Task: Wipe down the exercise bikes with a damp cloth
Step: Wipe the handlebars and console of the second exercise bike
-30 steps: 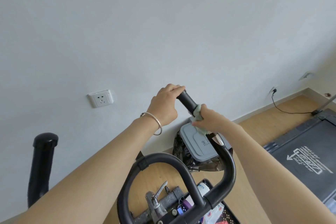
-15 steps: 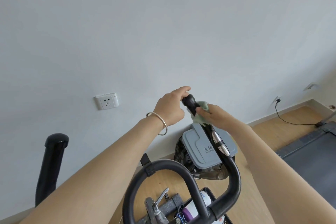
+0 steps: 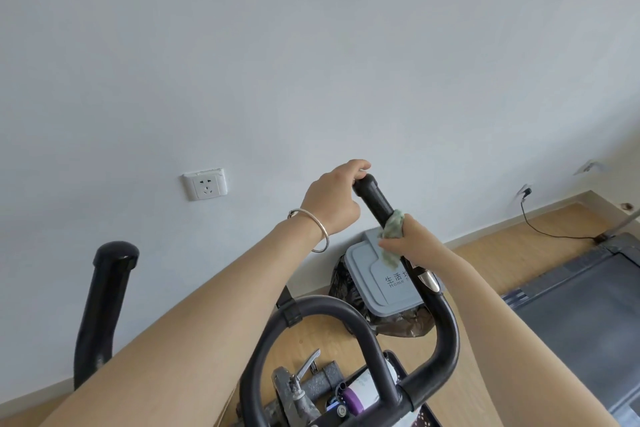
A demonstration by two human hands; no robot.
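Observation:
A black exercise-bike handlebar (image 3: 375, 201) rises from the curved bar below toward the wall. My left hand (image 3: 334, 198) grips its top end, a silver bangle on the wrist. My right hand (image 3: 408, 239) holds a pale green cloth (image 3: 393, 229) wrapped round the bar just below the black grip. A chrome sensor patch (image 3: 429, 279) shows on the bar under my right hand. The bike's other handlebar (image 3: 110, 288) stands at the left.
A grey lidded bin (image 3: 374, 277) with a black bag stands against the white wall behind the bar. A treadmill deck (image 3: 581, 305) lies at the right. A wall socket (image 3: 205, 184) is at the left. A tray of bottles (image 3: 360, 392) sits below the bars.
My right hand has slid the cloth down the bar from near its top end, leaving more black grip showing. My left hand stays at the top.

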